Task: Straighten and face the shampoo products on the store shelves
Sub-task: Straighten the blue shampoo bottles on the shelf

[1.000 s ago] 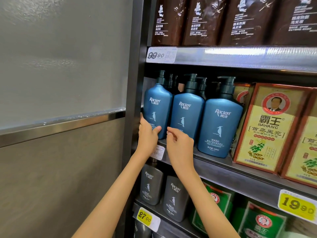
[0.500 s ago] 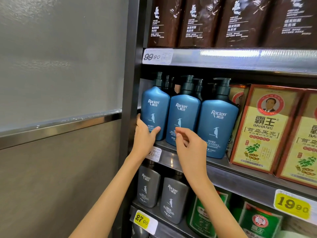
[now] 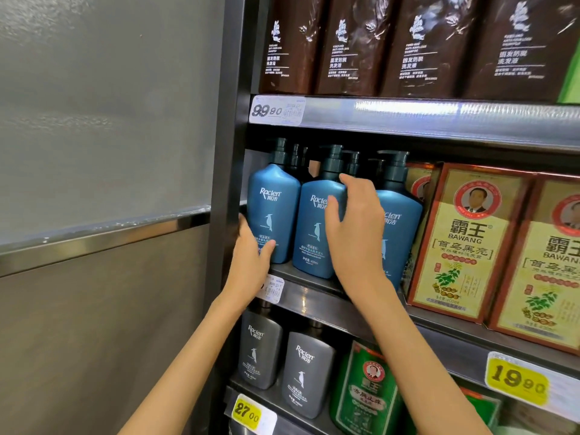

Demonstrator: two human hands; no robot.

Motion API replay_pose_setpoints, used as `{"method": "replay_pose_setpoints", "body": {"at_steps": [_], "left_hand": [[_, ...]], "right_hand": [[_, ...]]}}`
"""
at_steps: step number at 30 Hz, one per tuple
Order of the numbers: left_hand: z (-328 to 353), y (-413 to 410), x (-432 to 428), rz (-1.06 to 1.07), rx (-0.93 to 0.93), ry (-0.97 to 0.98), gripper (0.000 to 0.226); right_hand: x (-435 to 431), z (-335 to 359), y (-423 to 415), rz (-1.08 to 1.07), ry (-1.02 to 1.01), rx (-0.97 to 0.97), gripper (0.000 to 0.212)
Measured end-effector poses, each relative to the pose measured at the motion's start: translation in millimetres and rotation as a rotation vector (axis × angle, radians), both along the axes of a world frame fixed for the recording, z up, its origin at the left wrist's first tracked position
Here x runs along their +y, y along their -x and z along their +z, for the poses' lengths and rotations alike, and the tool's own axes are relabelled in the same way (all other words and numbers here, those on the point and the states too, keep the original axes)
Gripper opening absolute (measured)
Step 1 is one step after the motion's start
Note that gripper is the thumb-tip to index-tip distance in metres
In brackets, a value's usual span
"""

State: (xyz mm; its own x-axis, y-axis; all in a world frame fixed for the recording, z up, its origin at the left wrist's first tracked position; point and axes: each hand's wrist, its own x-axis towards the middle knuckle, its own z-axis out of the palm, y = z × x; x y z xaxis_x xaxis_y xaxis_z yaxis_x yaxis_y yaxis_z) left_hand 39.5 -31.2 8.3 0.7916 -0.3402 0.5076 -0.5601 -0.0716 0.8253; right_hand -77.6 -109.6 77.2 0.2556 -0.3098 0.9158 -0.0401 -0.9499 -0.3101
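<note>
A: Entry one, the middle shelf?
B: Shelf (image 3: 314, 298). Three blue pump bottles in the front row, upright, labels forward. Left bottle (image 3: 273, 208) stands nearest the post (image 3: 229, 152). Middle bottle (image 3: 312, 237) touches it at 3 o'clock. Right bottle (image 3: 405, 237) is at 3 o'clock again, partly behind a hand. More pumps show behind the row.

A: Hands?
B: Left hand (image 3: 251, 263), at the left bottle's 6 o'clock end. Thumb across the lower front, fingers round the 9 o'clock side, clamped on it. Right hand (image 3: 354, 240), over the seam between the middle and right bottles. Thumb on the middle bottle's front, index finger over its shoulder by the pump, other fingers hidden. Clamped or only touching: cannot tell.

A: Neighbours?
B: Boxes (image 3: 461, 243), yellow with red borders, two, at 3 o'clock of the right bottle. Pouches (image 3: 354, 48), dark brown, four, one level up at 12 o'clock. Grey bottles (image 3: 260, 353), two, one level down at 6 o'clock. Green box (image 3: 364, 397) at their 3 o'clock.

A: Tags?
B: 99.90 tag (image 3: 276, 110), white, at 12 o'clock of the left bottle. 19.90 tag (image 3: 518, 383), yellow, at 6 o'clock of the boxes. 27.00 tag (image 3: 248, 414), yellow, at 6 o'clock of the grey bottles. Wall (image 3: 94, 120), grey, at 9 o'clock of the post.
</note>
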Motion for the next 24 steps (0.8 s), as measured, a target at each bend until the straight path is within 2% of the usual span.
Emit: {"method": "replay_pose_setpoints", "body": {"at_steps": [3, 7, 10, 12, 16, 19, 21, 24], "left_hand": [[-9.8, 22.4, 6.9, 0.061, -0.056, 0.011, 0.064], [-17.8, 47.5, 16.1, 0.078, -0.086, 0.104, 0.056], [-16.7, 49.9, 19.7, 0.025, -0.064, 0.191, 0.049], [-15.8, 48.1, 22.6, 0.006, -0.046, 0.236, 0.047], [-17.4, 44.1, 27.5, 0.002, -0.056, 0.316, 0.043], [-20.7, 43.0, 30.2, -0.001, -0.063, 0.354, 0.042], [-23.0, 43.6, 31.7, -0.018, -0.058, 0.367, 0.042], [-27.0, 45.5, 34.3, -0.052, -0.066, 0.332, 0.041]], "right_hand": [[-7.4, 8.9, -6.2, -0.121, 0.087, 0.118, 0.037], [-15.8, 15.0, -12.8, -0.247, 0.102, 0.25, 0.021], [-16.7, 24.0, -18.4, -0.411, 0.141, 0.426, 0.026], [-15.3, 27.7, -20.2, -0.445, 0.142, 0.486, 0.029], [-13.4, 24.0, -13.6, -0.337, 0.144, 0.395, 0.028], [-10.4, 14.7, -9.3, -0.172, 0.126, 0.22, 0.048], [-4.1, 7.1, -8.1, 0.005, -0.005, 0.134, 0.056], [4.8, -4.6, -5.7, 0.259, -0.179, 0.122, 0.041]]}}
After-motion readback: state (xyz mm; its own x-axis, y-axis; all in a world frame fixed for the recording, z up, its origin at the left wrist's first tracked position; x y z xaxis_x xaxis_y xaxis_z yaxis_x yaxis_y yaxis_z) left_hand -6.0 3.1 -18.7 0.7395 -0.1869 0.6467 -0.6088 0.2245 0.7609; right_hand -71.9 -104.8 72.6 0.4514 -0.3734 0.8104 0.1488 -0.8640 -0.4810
